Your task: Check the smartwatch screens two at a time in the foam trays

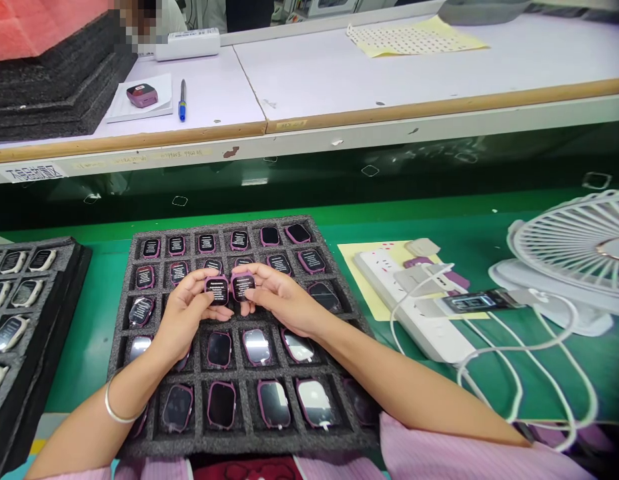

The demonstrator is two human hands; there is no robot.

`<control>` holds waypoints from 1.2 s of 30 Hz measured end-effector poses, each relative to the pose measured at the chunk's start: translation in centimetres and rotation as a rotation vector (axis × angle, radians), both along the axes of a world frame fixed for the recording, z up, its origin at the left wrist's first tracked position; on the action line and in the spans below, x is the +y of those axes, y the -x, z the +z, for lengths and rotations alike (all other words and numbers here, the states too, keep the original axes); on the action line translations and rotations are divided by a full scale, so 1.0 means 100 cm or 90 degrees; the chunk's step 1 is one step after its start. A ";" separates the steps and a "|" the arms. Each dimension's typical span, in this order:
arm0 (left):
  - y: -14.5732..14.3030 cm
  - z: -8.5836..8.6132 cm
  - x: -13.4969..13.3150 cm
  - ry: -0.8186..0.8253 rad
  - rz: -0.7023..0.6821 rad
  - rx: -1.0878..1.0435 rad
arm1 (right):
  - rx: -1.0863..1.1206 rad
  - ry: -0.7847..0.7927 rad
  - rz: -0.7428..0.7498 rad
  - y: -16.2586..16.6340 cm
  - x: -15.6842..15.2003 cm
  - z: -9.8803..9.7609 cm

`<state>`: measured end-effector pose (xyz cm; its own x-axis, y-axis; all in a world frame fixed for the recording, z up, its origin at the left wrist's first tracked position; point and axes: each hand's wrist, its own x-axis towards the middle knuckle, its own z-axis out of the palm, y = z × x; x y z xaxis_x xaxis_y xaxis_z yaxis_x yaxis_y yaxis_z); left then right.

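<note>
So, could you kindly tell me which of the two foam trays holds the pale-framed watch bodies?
The black foam tray at the far left holds them; the central foam tray holds pink-framed watch bodies instead.

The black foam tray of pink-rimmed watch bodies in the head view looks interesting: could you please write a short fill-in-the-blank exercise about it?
The left hand and the right hand each hold one square pink-rimmed watch body, whose black front carries ____ text.
A ____ metal bangle circles the left wrist.
To the right of the compartmented black foam tray, a white power strip lies partly on a pale ____ sheet.

Missing words: white; silver; yellow.
</note>
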<state>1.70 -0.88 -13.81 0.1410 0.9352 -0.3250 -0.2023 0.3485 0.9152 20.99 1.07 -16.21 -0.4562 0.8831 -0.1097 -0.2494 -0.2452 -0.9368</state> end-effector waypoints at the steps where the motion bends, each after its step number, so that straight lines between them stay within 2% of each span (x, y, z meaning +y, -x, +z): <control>1: 0.000 0.000 0.000 0.001 0.000 -0.001 | -0.001 0.001 0.000 0.000 0.000 0.000; 20: -0.003 0.002 -0.001 -0.012 -0.007 0.023 | -0.004 -0.020 0.009 -0.001 -0.001 -0.003; 33: -0.003 0.001 -0.001 -0.008 -0.012 0.000 | 0.015 0.002 -0.017 0.002 -0.001 -0.003; 36: -0.002 0.001 -0.001 0.006 -0.007 -0.005 | 0.022 0.041 -0.032 0.005 -0.001 -0.003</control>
<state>1.94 -1.01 -13.70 0.1545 0.9305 -0.3322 -0.2058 0.3592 0.9103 20.53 1.02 -16.50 -0.4154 0.8969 -0.1518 -0.2945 -0.2905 -0.9104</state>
